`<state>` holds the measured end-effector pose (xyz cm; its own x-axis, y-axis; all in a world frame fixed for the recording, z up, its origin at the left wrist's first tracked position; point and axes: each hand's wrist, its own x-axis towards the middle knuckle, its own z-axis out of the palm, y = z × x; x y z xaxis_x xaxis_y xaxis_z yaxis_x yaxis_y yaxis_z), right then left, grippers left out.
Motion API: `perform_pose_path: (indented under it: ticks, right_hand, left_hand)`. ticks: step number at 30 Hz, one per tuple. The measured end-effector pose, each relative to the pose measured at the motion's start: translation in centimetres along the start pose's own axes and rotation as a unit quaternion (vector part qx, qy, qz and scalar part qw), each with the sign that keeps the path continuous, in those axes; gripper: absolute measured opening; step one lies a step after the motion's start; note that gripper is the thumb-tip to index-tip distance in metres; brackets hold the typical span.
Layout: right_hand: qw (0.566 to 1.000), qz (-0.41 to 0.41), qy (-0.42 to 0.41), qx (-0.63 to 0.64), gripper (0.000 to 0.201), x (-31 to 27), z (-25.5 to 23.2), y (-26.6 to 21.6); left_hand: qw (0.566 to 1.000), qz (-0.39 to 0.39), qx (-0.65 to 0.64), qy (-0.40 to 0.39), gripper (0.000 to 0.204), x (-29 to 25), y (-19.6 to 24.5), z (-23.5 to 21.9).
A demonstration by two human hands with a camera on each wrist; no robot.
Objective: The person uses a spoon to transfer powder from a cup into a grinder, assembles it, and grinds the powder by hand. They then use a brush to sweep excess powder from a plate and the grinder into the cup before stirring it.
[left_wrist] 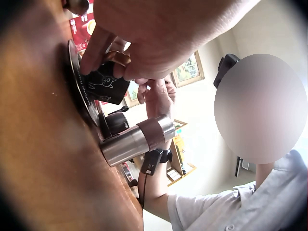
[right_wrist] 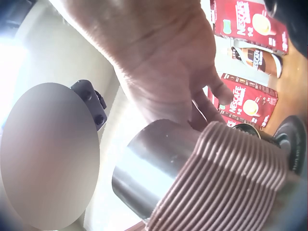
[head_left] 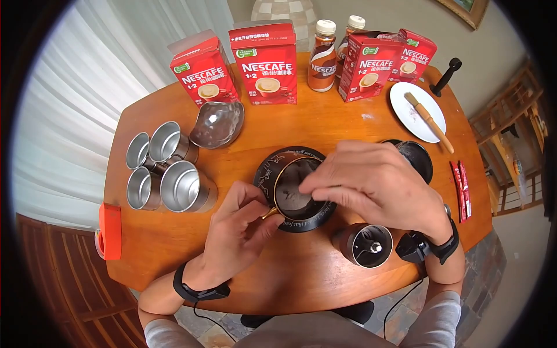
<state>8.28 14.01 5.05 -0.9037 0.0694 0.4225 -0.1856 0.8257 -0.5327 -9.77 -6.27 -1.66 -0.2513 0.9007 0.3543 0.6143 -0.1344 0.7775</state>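
Note:
A black cup (left_wrist: pixel 108 92) with white line drawings and a gold rim stands on a black lettered saucer (head_left: pixel 299 224). My left hand (head_left: pixel 241 220) grips the cup's gold handle (left_wrist: pixel 118 57) between thumb and fingers. Above the cup's right side is my right hand (head_left: pixel 380 185), palm down, its thumb and fingertips drawn together over the opening. I cannot tell whether it pinches something small. Dark contents show inside the cup. Just below the right hand, a steel hand grinder (head_left: pixel 365 246) with a ribbed brown band stands upright without its crank.
Several steel cups (head_left: pixel 187 187) and a grey glass dish (head_left: pixel 217 124) stand left. Red Nescafe boxes (head_left: pixel 267 72) and bottles (head_left: pixel 323 58) line the back. Right are a white plate (head_left: pixel 400 107) with a brush (head_left: pixel 429 120), a black dish (head_left: pixel 416 159), a black crank (head_left: pixel 447 76) and red sachets (head_left: pixel 462 191).

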Motion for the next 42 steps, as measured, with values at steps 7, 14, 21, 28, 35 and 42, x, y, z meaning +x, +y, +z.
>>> perform_pose_path:
  ticks: [7,14,21,28,35,42]
  right_hand:
    - [0.999,0.016,0.005,-0.027,0.014,0.0,-0.2,-0.1]
    - [0.999,0.038,0.016,-0.028,0.013,-0.1,-0.2,-0.1]
    - [0.986,0.162,-0.007,0.03,0.015,0.2,-0.1,0.0]
    - [0.914,0.335,-0.015,0.228,0.021,0.3,0.5,0.4]
    - [0.865,0.394,-0.019,0.312,0.023,0.7,0.3,1.0]
    - [0.866,0.393,0.009,0.308,0.023,0.7,0.1,1.1]
  left_hand:
    - [1.0,-0.003,0.002,-0.003,0.019,0.0,0.2,-0.1]
    - [1.0,-0.018,-0.002,-0.025,0.017,-0.2,0.2,-0.4]
    - [0.996,-0.068,-0.055,-0.021,0.011,-0.2,-0.2,-0.3]
    - [0.994,-0.083,-0.062,-0.014,0.015,0.0,-0.8,-0.3]
    - [0.961,-0.191,-0.199,-0.018,0.023,0.1,-0.5,0.0]
    - [0.962,-0.198,-0.183,-0.05,0.023,0.1,-0.8,-0.1]
